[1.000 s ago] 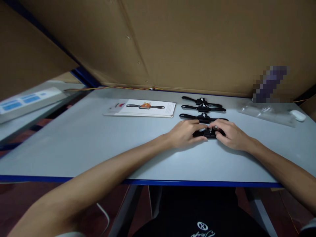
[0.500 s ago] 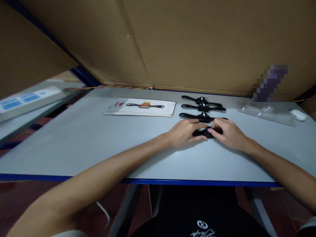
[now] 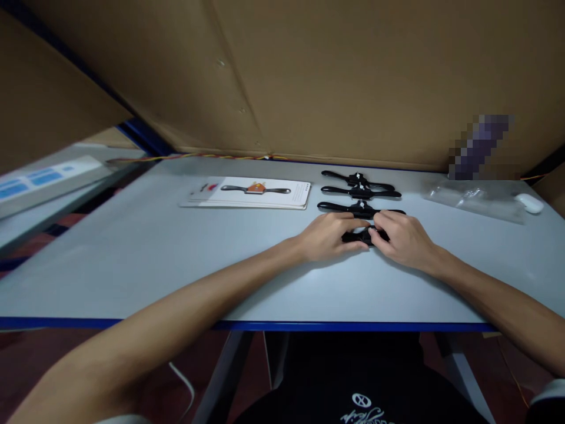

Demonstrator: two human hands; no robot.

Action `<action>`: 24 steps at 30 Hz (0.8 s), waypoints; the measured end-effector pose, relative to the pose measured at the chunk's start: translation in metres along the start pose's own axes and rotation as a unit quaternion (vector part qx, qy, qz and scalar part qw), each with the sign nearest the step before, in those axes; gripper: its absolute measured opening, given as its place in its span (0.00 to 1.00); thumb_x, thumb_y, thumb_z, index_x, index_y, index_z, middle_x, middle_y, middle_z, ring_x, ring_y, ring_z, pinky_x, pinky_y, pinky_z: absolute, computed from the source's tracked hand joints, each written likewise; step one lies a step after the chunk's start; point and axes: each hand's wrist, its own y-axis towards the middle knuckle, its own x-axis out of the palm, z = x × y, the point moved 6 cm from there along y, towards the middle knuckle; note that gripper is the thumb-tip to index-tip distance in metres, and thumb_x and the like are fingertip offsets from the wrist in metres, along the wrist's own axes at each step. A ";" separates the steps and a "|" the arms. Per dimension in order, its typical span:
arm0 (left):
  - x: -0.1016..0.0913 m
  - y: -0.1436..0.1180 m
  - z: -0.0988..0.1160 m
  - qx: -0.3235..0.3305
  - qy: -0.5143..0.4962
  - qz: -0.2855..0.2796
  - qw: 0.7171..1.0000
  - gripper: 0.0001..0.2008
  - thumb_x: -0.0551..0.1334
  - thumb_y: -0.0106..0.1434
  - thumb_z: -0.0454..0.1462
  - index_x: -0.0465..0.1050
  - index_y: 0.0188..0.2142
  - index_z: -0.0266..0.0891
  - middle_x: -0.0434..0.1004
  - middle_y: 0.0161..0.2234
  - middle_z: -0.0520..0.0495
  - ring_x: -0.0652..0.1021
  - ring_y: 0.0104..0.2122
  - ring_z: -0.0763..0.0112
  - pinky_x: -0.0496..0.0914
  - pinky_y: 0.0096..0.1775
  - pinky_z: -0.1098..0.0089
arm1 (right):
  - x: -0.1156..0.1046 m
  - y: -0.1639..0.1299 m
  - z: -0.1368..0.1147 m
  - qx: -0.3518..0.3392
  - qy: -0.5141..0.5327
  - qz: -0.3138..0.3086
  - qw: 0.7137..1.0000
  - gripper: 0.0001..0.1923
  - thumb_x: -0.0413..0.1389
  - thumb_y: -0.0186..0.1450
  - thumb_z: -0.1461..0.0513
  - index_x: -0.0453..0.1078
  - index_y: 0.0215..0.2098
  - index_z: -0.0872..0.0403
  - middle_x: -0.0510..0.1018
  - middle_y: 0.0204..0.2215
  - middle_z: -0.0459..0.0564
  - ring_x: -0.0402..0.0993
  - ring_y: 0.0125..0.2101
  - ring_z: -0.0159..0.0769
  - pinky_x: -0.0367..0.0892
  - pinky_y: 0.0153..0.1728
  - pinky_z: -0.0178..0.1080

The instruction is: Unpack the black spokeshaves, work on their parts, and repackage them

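Holds spokeshave with long axis left-to-right, parallel to table edge. Pinches left handle with left hand, midsection with right hand.

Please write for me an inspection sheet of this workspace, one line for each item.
Surface: grey table with blue front edge.
Tools: one black tool between the hands; three similar tools behind it.
Clutter: printed cards, clear plastic bag, white rounded object.
Hands: left hand grips the black tool's left part; right hand has thumb and fingers at its middle.
Cables: coloured wires along the back edge; white cord below.
Surroundings: cardboard wall; blurred purple item.
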 end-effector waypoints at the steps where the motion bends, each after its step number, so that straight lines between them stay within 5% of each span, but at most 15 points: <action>1: 0.000 0.001 0.000 -0.001 -0.003 -0.001 1.000 0.26 0.61 0.73 0.55 0.80 0.55 0.36 0.79 0.36 0.43 0.76 0.32 0.65 0.67 0.35 0.67 | 0.000 0.000 -0.001 0.001 -0.008 -0.003 1.000 0.11 0.48 0.73 0.61 0.65 0.33 0.53 0.74 0.30 0.50 0.66 0.31 0.37 0.52 0.31 0.41; 10: 0.000 0.005 -0.003 -0.047 -0.052 -0.028 0.997 0.25 0.66 0.69 0.54 0.80 0.55 0.37 0.83 0.34 0.46 0.79 0.32 0.64 0.66 0.36 0.67 | 0.004 0.000 -0.003 0.027 -0.022 -0.015 0.999 0.12 0.46 0.73 0.61 0.65 0.33 0.53 0.74 0.31 0.51 0.65 0.31 0.37 0.48 0.29 0.41; 18: 0.001 0.002 -0.006 -0.047 -0.028 -0.026 0.998 0.30 0.63 0.70 0.53 0.76 0.62 0.35 0.85 0.36 0.42 0.82 0.34 0.60 0.70 0.38 0.64 | -0.004 0.000 0.014 0.060 0.118 0.009 0.991 0.14 0.45 0.72 0.58 0.56 0.27 0.50 0.69 0.26 0.47 0.63 0.28 0.36 0.55 0.32 0.41; 24: -0.002 0.000 -0.005 -0.026 -0.013 -0.027 0.999 0.32 0.61 0.71 0.55 0.76 0.63 0.34 0.85 0.35 0.42 0.82 0.34 0.59 0.72 0.38 0.63 | -0.010 -0.006 0.033 0.084 0.173 0.020 0.981 0.15 0.44 0.73 0.60 0.60 0.27 0.50 0.71 0.24 0.46 0.65 0.27 0.36 0.58 0.33 0.42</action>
